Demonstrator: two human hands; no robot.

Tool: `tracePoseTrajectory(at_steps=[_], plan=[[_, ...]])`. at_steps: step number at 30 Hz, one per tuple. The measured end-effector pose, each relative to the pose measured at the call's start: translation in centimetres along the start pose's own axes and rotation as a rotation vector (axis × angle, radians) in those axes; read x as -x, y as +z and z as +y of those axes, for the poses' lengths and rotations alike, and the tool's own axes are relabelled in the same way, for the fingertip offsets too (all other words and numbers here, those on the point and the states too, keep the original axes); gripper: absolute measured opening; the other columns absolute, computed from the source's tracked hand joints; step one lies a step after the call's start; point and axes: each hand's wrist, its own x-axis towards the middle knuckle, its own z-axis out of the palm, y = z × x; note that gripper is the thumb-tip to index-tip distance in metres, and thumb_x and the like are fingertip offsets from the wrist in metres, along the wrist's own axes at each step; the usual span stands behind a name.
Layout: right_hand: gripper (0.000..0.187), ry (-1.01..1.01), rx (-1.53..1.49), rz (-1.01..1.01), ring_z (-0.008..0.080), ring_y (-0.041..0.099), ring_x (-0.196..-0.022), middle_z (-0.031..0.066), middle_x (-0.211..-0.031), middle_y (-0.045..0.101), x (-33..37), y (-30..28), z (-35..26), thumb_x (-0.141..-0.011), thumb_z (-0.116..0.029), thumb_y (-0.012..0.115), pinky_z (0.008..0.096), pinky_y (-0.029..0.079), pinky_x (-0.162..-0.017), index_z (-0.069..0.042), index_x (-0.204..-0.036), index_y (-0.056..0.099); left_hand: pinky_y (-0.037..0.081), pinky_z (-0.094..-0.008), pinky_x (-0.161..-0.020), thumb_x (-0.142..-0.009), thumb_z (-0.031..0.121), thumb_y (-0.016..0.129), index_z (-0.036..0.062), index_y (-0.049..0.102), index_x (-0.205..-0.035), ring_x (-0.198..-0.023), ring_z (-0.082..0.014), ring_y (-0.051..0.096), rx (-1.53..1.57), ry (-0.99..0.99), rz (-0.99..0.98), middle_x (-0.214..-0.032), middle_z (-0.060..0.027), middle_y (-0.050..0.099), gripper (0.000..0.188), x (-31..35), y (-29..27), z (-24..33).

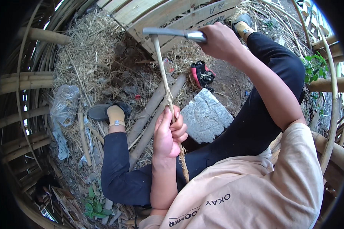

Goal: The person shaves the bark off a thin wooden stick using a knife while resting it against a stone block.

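My left hand (169,131) is closed around a slender pale stick (160,63), gripping it near its middle. The stick stands nearly upright in view, with shredded bark at its middle and along its lower end beside my lap. My right hand (222,42) is closed on a large knife, its handle mostly hidden by my fingers. The knife's blade (166,32) points left and lies across the stick's upper tip, seeming to touch it.
A rough grey stone block (206,116) sits between my legs. Two poles (151,108) lie on the straw-littered ground. Beyond are a slatted wooden crate (141,13) and a red and black item (202,74). A clear plastic bag (65,105) lies left, near bamboo walls.
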Motion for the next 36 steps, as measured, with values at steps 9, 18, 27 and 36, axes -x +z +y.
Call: tracePoseTrajectory(at_steps=[9, 18, 27, 36], plan=[[0.021, -0.041, 0.019, -0.118, 0.0356, 0.069, -0.078, 0.0178, -0.08, 0.07, 0.2, -0.3, 0.2, -0.071, -0.014, 0.067, 0.0452, 0.057, -0.074, -0.008, -0.089, 0.073, 0.017, -0.0185, -0.041, -0.109, 0.031, 0.037, 0.0099, 0.046, -0.096, -0.048, -0.0016, 0.021, -0.009, -0.018, 0.023, -0.062, 0.0074, 0.028, 0.026, -0.4, -0.2, 0.1], [0.019, -0.054, -0.039, -0.125, 0.0366, 0.069, -0.077, 0.0179, -0.079, 0.07, 0.9, 0.0, 0.2, -0.072, -0.017, 0.068, 0.0458, 0.057, -0.074, -0.007, -0.087, 0.073, 0.017, -0.0184, -0.041, -0.109, 0.032, 0.039, 0.01, 0.048, -0.097, -0.049, -0.0013, 0.022, -0.078, 0.017, 0.036, -0.063, 0.0076, 0.029, 0.026, -0.1, 0.5, -0.2], [0.025, -0.051, -0.4, -0.145, 0.0259, 0.065, -0.063, 0.0131, -0.073, 0.068, 0.9, 0.1, -0.8, -0.087, -0.027, 0.071, 0.0397, 0.053, -0.064, -0.003, -0.091, 0.07, 0.017, -0.0187, -0.041, -0.109, 0.033, 0.039, 0.0102, 0.047, -0.097, -0.048, -0.0015, 0.021, -0.043, -0.001, -0.016, -0.063, 0.0075, 0.029, 0.027, 0.0, 0.5, 0.0], [0.031, 0.074, -1.169, -0.076, 0.0001, 0.044, -0.048, -0.0028, -0.074, 0.057, 1.2, -2.5, -1.6, -0.098, -0.029, 0.064, 0.0187, 0.035, -0.043, -0.004, -0.115, 0.066, 0.017, -0.0189, -0.041, -0.109, 0.033, 0.038, 0.0099, 0.048, -0.097, -0.049, -0.0014, 0.022, -0.071, -0.043, -0.03, -0.062, 0.0079, 0.028, 0.028, -0.2, 0.8, -0.7]])
